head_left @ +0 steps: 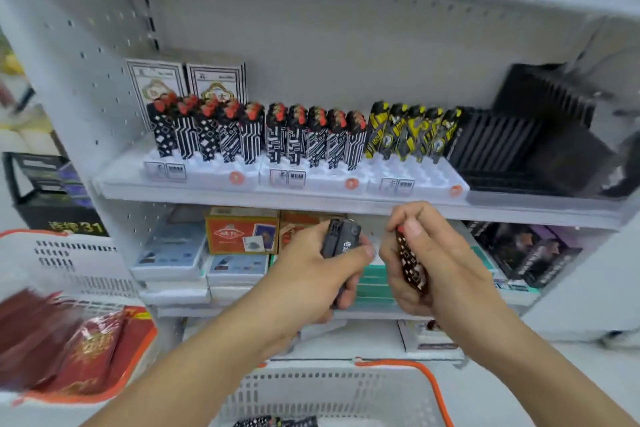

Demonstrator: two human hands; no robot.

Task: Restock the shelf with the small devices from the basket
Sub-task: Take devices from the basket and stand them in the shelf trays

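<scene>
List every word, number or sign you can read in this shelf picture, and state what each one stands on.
"31": yellowish number, after blurred characters, on the black box left of the white shelf unit.
"NBM", roughly: small white label on the leftmost white display tray; similar tray labels are blurred.
Unreadable: white characters on the dark device gripped by the left hand; print on the red card box; tall white boxes; gold print on the red packets.

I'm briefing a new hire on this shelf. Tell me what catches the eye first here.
The two hands in the middle foreground: the left hand grips dark devices, and the right hand holds a patterned device. Above them, on the shelf, stands a row of red-topped black-and-white devices, with yellow-and-black ones to their right. A white basket sits at the bottom.
</scene>
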